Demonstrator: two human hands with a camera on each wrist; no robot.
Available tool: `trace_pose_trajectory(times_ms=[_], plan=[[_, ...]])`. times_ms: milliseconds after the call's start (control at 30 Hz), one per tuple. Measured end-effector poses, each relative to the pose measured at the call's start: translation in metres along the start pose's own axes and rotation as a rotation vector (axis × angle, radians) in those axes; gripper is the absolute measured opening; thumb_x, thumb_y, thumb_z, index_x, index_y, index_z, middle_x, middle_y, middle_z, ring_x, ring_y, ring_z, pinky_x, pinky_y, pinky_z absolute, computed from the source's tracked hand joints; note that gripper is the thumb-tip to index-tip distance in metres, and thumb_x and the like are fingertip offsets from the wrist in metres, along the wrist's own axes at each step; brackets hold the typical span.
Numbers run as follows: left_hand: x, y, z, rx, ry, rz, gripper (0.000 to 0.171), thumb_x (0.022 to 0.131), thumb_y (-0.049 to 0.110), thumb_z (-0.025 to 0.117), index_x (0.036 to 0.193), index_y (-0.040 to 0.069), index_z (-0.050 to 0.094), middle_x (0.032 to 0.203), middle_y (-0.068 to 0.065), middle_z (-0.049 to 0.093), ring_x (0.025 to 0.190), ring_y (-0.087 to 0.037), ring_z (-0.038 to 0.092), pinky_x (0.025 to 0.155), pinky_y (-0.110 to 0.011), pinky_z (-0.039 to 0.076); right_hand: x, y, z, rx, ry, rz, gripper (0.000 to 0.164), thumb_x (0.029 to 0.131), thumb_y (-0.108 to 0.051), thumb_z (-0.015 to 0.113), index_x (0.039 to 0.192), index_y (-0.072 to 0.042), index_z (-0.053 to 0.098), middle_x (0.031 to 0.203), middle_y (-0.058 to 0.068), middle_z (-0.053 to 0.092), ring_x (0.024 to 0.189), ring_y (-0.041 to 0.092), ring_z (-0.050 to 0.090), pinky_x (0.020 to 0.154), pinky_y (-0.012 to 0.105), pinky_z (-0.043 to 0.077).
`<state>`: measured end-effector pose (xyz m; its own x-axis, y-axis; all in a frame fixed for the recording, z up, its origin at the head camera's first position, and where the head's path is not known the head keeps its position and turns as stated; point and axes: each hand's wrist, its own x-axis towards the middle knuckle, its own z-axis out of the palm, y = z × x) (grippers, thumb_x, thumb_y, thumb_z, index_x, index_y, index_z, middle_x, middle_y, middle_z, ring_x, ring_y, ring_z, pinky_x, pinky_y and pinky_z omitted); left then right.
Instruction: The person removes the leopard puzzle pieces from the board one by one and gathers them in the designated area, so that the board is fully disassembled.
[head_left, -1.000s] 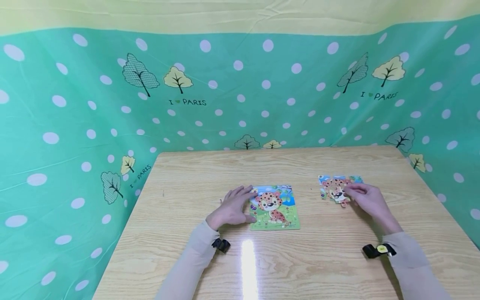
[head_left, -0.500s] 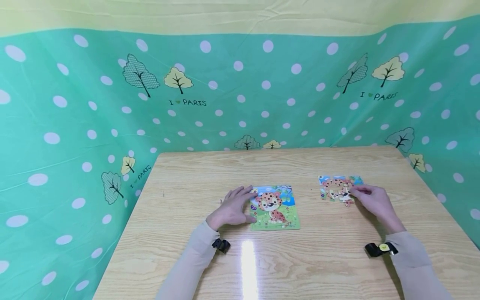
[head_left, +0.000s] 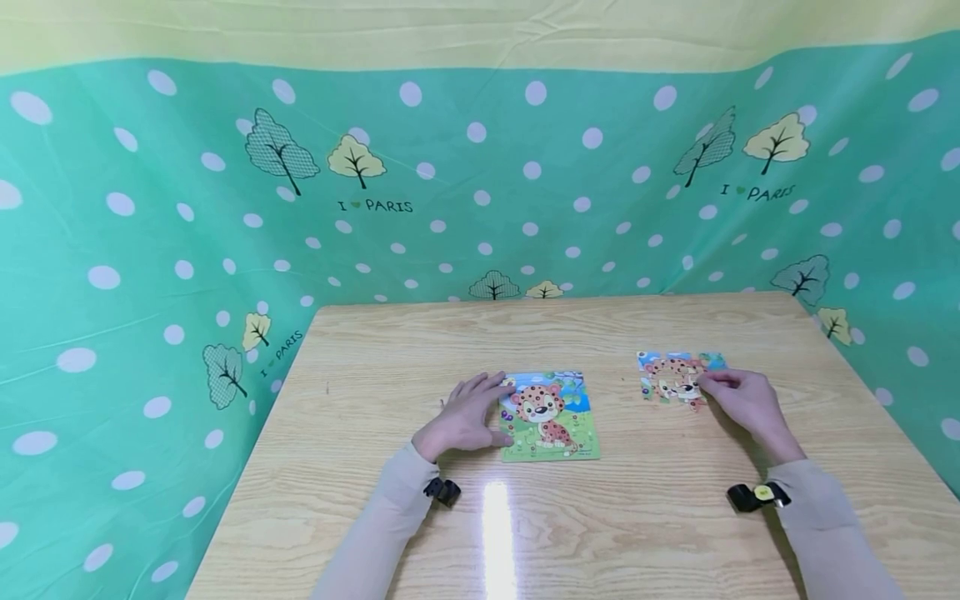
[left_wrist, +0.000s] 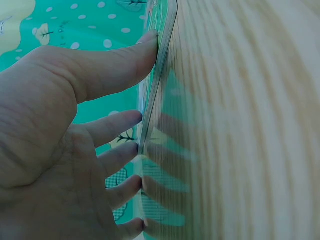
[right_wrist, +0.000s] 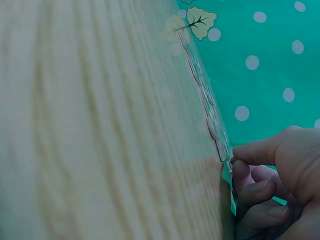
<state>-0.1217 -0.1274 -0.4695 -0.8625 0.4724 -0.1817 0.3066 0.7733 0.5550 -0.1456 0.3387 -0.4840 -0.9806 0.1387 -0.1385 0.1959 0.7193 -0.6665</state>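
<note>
Near the middle of the table lies a square leopard picture board (head_left: 555, 429), showing a spotted cub on green grass. My left hand (head_left: 463, 419) rests at its left edge with fingers spread; in the left wrist view the thumb (left_wrist: 120, 67) touches the board's top, and the other fingertips reach the table beyond. To the right is a partly joined jigsaw puzzle (head_left: 667, 367) of the same cub's head, its lower edge uneven. My right hand (head_left: 750, 408) pinches a puzzle piece at the puzzle's lower right, mostly hidden by the fingertips. The right wrist view shows the puzzle edge-on beside the thumb (right_wrist: 257, 151).
The wood-grain table (head_left: 600, 533) carries a bright light reflection at its front. A green dotted cloth (head_left: 480, 167) printed with trees hangs behind and at both sides. Black straps (head_left: 442, 491) are worn on both wrists.
My right hand has shifted slightly right with the puzzle piece, which then swings back a little left and up against the joined puzzle. The left hand and the board have not moved.
</note>
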Motion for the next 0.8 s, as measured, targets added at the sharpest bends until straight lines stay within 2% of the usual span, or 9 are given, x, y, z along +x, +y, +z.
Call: trace_pose_trajectory(times_ms=[133, 333, 433, 600, 733, 800], plan=[[0.000, 0.000, 0.000, 0.001, -0.001, 0.000, 0.090, 0.086, 0.037, 0.087, 0.163, 0.019, 0.044, 0.179, -0.006, 0.024, 0.166, -0.037, 0.015, 0.135, -0.065, 0.005, -0.001, -0.002, 0.000, -0.011, 0.014, -0.004, 0.057, 0.107, -0.044, 0.059, 0.133, 0.006, 0.067, 0.136, 0.035, 0.066, 0.124, 0.051, 0.060, 0.088, 0.043, 0.049], [0.000, 0.001, 0.000, 0.000, 0.000, 0.003, 0.090, 0.086, 0.036, 0.087, 0.163, 0.019, 0.044, 0.178, -0.006, 0.024, 0.166, -0.037, 0.015, 0.135, -0.065, 0.006, -0.004, -0.008, 0.004, 0.012, 0.019, -0.022, 0.057, 0.108, -0.044, 0.060, 0.134, 0.007, 0.067, 0.136, 0.035, 0.065, 0.124, 0.050, 0.060, 0.092, 0.048, 0.051], [0.000, 0.000, 0.000, 0.000, 0.001, 0.005, 0.090, 0.086, 0.036, 0.087, 0.163, 0.018, 0.045, 0.178, -0.007, 0.025, 0.166, -0.038, 0.015, 0.134, -0.066, 0.006, -0.006, -0.014, 0.009, 0.031, 0.013, -0.039, 0.056, 0.108, -0.043, 0.060, 0.134, 0.007, 0.066, 0.137, 0.034, 0.064, 0.123, 0.048, 0.060, 0.090, 0.041, 0.050], [0.000, 0.001, -0.001, -0.004, 0.001, 0.003, 0.090, 0.086, 0.036, 0.087, 0.163, 0.019, 0.045, 0.178, -0.006, 0.024, 0.166, -0.038, 0.015, 0.135, -0.065, 0.005, -0.008, -0.028, 0.021, 0.063, -0.001, -0.113, 0.052, 0.107, -0.040, 0.063, 0.131, 0.005, 0.070, 0.132, 0.030, 0.068, 0.112, 0.035, 0.063, 0.079, 0.024, 0.047], [0.000, 0.001, -0.001, 0.000, 0.002, 0.001, 0.090, 0.086, 0.036, 0.087, 0.163, 0.019, 0.045, 0.178, -0.006, 0.025, 0.166, -0.037, 0.015, 0.135, -0.065, 0.005, -0.009, -0.038, 0.033, 0.047, 0.007, -0.205, 0.043, 0.106, -0.036, 0.067, 0.123, 0.002, 0.076, 0.114, 0.019, 0.074, 0.095, 0.016, 0.061, 0.073, 0.019, 0.047], [-0.001, 0.001, -0.001, -0.003, 0.003, 0.001, 0.090, 0.086, 0.036, 0.087, 0.163, 0.019, 0.045, 0.178, -0.006, 0.025, 0.166, -0.037, 0.015, 0.135, -0.065, 0.006, -0.010, -0.043, 0.037, 0.037, 0.014, -0.235, 0.039, 0.106, -0.033, 0.068, 0.121, 0.001, 0.077, 0.107, 0.016, 0.075, 0.090, 0.013, 0.059, 0.072, 0.019, 0.046]])
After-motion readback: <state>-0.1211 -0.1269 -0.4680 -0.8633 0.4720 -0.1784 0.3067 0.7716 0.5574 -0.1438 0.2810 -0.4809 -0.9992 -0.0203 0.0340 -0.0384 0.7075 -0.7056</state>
